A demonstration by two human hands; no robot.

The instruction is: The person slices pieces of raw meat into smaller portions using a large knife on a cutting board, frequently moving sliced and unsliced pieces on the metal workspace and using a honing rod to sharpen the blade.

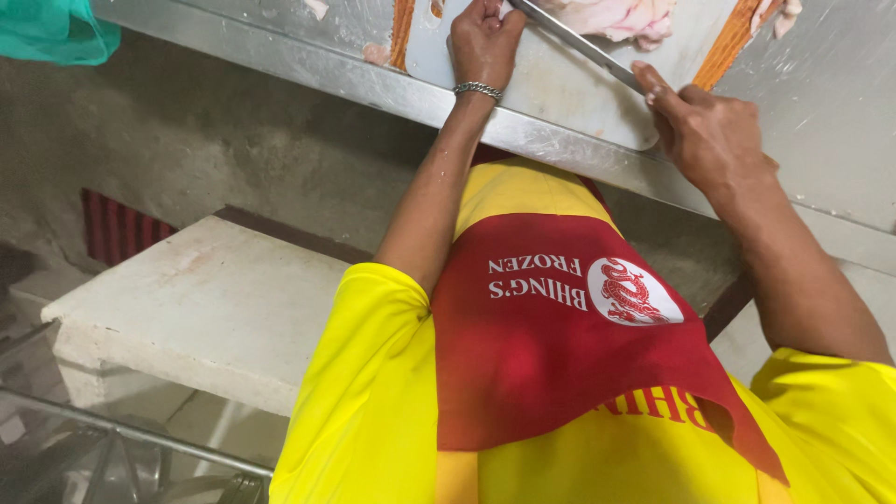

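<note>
Right hand (709, 131) grips the knife (579, 42) handle, forefinger stretched along the blade. Left hand (483, 42), just beside it, presses flat on the white cutting board (569, 103) atop the steel bench (821, 112). Beyond the blade lies raw chicken (616, 17).

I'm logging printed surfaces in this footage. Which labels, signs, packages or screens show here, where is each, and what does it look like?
Apron print: on the red apron over the yellow shirt, centre of view; white lettering, seen upside down.
Round emblem: beside that lettering, white disc with a red figure.
Yellow lettering: lower on the apron, partly folded under.
No packages, signs or screens in view.
</note>
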